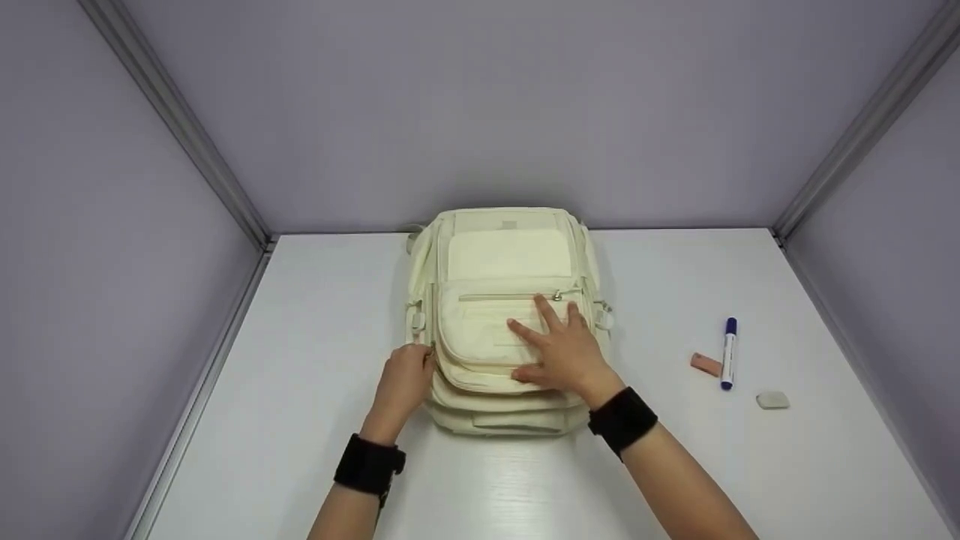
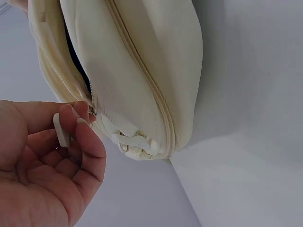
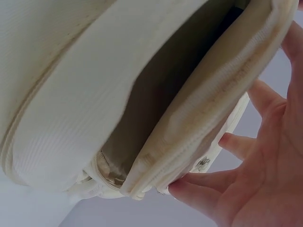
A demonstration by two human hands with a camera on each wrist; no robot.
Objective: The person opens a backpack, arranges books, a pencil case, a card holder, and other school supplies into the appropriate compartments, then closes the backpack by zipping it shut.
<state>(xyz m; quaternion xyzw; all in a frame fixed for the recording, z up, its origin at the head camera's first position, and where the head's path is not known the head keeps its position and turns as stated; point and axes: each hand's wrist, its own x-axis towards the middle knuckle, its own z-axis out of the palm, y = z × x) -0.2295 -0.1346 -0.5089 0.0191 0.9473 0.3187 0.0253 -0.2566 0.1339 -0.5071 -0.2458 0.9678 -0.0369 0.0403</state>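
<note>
A cream backpack (image 1: 504,315) lies flat on its back in the middle of a white table (image 1: 300,420), front pocket facing up. The left hand (image 1: 405,379) sits at the bag's left side, thumb and forefinger pinching a small cream zipper pull (image 2: 60,130). The right hand (image 1: 564,349) lies spread and flat on the front pocket, fingers straight, pressing the fabric down. One compartment gapes, its dark lining visible. Likely risks: the slider may snag on the loose fabric beside the teeth, or the small tab may slip from the pinch. A marker (image 1: 728,352) and two erasers lie well apart, to the right.
</note>
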